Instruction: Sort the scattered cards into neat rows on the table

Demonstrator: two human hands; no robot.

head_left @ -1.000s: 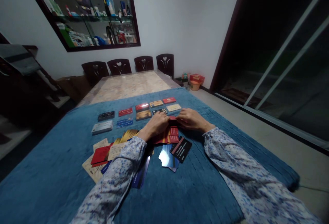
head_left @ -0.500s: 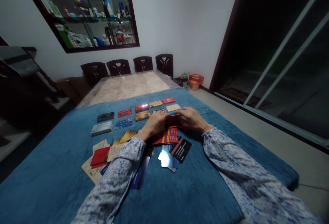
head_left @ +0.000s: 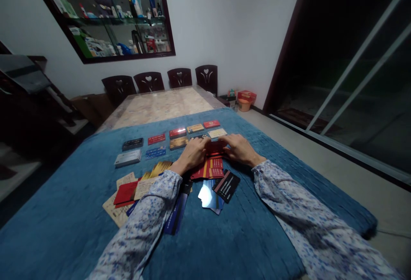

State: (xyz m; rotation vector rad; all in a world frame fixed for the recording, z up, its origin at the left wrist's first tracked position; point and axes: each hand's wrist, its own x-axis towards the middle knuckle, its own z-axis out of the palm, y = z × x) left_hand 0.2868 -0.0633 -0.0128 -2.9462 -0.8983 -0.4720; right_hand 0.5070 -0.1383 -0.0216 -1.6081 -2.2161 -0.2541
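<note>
Between my two hands stands a small stack of red cards (head_left: pixel 215 148), its ends pinched by the fingers. My left hand (head_left: pixel 194 151) closes on its left end, my right hand (head_left: pixel 240 148) on its right end. Right below lie fanned red and yellow cards (head_left: pixel 212 169). Nearer to me are a black card (head_left: pixel 226 186) and light blue cards (head_left: pixel 209 196). By my left forearm spreads a loose pile with a red card (head_left: pixel 126 193), gold cards (head_left: pixel 159 170) and a dark blue card (head_left: pixel 176 215). The fingertips are partly hidden behind the stack.
Beyond my hands, cards lie in two rows, among them a black stack (head_left: pixel 132 144), a white stack (head_left: pixel 128 158), a blue card (head_left: pixel 156 153) and a red stack (head_left: pixel 211 124). A blue cloth (head_left: pixel 80 203) covers the near table. Dark chairs (head_left: pixel 149 81) stand at the far end.
The red stack between my hands has tilted, so more of its red face shows. My fingers have shifted slightly along its edges. The cards on the cloth lie as before.
</note>
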